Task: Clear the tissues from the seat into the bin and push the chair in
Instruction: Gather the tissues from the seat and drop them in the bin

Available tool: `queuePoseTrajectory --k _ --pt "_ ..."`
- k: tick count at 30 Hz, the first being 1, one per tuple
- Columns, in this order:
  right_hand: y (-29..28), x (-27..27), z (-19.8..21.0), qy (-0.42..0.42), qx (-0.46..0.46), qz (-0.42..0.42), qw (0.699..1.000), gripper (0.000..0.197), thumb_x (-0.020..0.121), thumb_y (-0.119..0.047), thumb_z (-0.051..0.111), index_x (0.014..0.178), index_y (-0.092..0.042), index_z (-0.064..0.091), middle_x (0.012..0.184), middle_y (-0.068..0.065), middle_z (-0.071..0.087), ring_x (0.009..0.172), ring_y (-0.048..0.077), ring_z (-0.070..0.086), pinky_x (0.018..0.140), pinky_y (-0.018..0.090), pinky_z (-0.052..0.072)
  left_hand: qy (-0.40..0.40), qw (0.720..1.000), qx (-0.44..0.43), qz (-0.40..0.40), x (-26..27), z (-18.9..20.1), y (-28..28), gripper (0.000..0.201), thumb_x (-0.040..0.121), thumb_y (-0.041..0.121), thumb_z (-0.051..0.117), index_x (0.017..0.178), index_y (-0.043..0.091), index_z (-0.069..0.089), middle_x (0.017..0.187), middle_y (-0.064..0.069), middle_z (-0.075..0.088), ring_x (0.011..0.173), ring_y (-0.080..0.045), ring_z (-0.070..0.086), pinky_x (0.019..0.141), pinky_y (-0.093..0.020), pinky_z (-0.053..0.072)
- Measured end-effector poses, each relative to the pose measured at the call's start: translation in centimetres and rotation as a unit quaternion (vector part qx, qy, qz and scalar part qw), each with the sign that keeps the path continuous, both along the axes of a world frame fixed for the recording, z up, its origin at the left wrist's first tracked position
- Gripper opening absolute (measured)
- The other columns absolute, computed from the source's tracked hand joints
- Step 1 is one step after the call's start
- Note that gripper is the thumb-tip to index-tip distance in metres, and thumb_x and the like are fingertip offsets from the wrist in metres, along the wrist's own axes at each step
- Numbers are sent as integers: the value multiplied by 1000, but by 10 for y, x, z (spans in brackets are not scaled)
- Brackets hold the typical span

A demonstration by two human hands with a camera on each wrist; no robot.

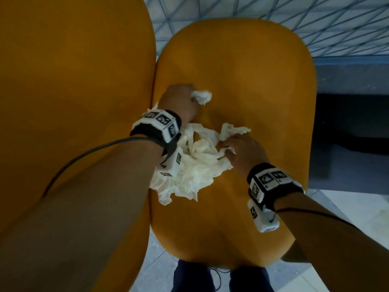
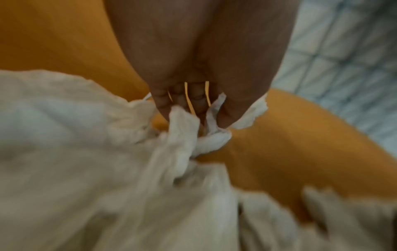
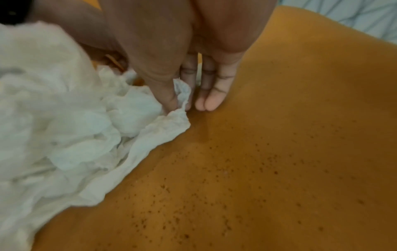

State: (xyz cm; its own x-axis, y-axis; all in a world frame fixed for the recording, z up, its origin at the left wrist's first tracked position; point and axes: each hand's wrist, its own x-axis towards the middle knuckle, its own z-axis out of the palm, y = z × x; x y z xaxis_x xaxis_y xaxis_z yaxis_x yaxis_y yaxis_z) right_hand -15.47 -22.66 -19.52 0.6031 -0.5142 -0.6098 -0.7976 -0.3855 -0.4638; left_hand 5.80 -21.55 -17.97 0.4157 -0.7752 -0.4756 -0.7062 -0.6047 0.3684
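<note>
A mustard-yellow chair seat (image 1: 242, 60) carries a heap of crumpled white tissues (image 1: 195, 169) near its middle. My left hand (image 1: 185, 100) reaches over the heap toward the back of the seat and grips a small tissue wad (image 1: 201, 96). The left wrist view shows its curled fingers (image 2: 163, 103) bunching tissue (image 2: 182, 132). At the heap's right edge, my right hand (image 1: 235, 148) pinches a tissue piece (image 1: 231, 128). In the right wrist view its thumb (image 3: 165, 88) and forefinger clamp a tissue edge (image 3: 181, 91) while the other fingers lie straight on the seat (image 3: 279, 135).
The chair's yellow backrest (image 1: 73, 81) fills the left of the head view. Pale tiled floor (image 1: 336, 17) shows beyond the seat, and a dark low piece of furniture (image 1: 349, 123) stands to the right. My dark trouser legs (image 1: 189, 277) are at the seat's front edge. No bin is in view.
</note>
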Motion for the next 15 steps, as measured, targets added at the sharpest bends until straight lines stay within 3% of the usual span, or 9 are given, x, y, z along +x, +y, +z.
queuePoseTrajectory --k 2,4,6,8,10,12,13,15 --pt "-1 -6 1 -12 24 -35 999 26 93 -21 49 114 -19 65 120 5 62 112 26 55 89 33 43 74 992 -62 79 9 18 1 18 93 15 46 85 8 60 86 -12 62 87 -33 62 65 -30 39" --pt "0 -14 5 -36 29 -89 995 27 92 -18 48 112 -11 65 114 12 63 105 30 59 85 31 43 124 969 -118 176 13 37 7 21 95 17 44 92 11 64 88 -8 63 84 -29 62 68 -31 45" --pt "6 -22 12 -60 38 -159 985 26 90 -17 46 103 -3 64 106 19 64 96 35 60 81 36 46 180 928 -176 275 17 55 20 21 94 18 43 89 19 63 83 -1 65 77 -23 65 71 -38 54" --pt "7 -29 22 -80 43 -212 973 37 86 -24 41 95 5 63 101 25 64 91 38 59 80 43 49 205 900 -210 323 20 75 32 25 92 11 41 79 19 61 69 2 62 58 -14 60 59 -35 52" --pt "1 -33 32 -81 51 -256 962 42 83 -30 40 83 6 61 89 24 63 80 36 59 73 43 48 192 901 -219 323 20 92 42 28 86 5 42 69 18 59 61 5 57 52 -9 51 51 -26 41" --pt "-3 -34 39 -72 62 -299 950 38 86 -30 50 59 -5 45 60 11 48 55 27 43 54 36 37 198 904 -219 310 9 107 54 31 85 8 46 64 25 61 59 10 56 57 -9 49 54 -25 37" --pt "-3 -34 42 -64 64 -305 948 40 85 -28 55 55 -9 37 54 5 39 50 21 34 48 32 30 203 911 -205 294 -1 113 61 28 87 11 48 69 26 63 61 12 56 58 -9 49 54 -26 37" --pt "3 -34 44 -56 78 -285 954 37 82 -22 60 54 -11 37 51 1 35 46 16 29 42 22 28 173 952 -141 210 -29 116 83 13 93 22 52 87 25 63 64 9 55 52 -4 47 46 -23 38"
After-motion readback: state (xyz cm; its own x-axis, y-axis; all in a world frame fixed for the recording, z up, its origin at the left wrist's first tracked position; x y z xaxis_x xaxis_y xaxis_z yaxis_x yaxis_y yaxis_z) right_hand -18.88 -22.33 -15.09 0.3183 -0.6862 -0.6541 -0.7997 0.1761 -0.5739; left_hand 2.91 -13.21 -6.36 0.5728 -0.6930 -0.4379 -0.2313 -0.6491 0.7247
